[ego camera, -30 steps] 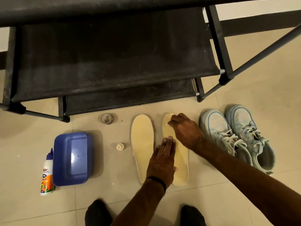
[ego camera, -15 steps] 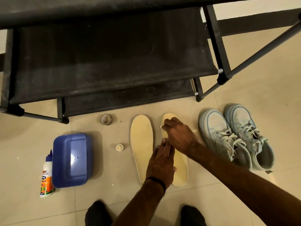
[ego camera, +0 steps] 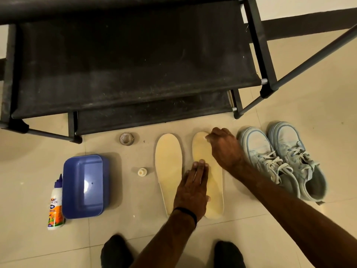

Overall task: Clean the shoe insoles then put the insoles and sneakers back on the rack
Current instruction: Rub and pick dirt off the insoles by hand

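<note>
On tile, pale yellow insoles point(ego camera: 169, 171) (flat), blue sneakers point(ego camera: 284, 161)

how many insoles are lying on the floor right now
2. The left insole lies bare on the tiles beside the right insole, which the left hand presses flat while the right hand works at its toe end. None looks hidden.

The right hand point(ego camera: 225, 149) covers the toe end of the right insole point(ego camera: 199, 149), and whatever its curled fingers pinch is hidden. The left hand point(ego camera: 193, 188) hides that insole's middle. The bottle point(ego camera: 55, 205) label is too blurred to read. The rack point(ego camera: 135, 60) runs past the top edge.
</note>
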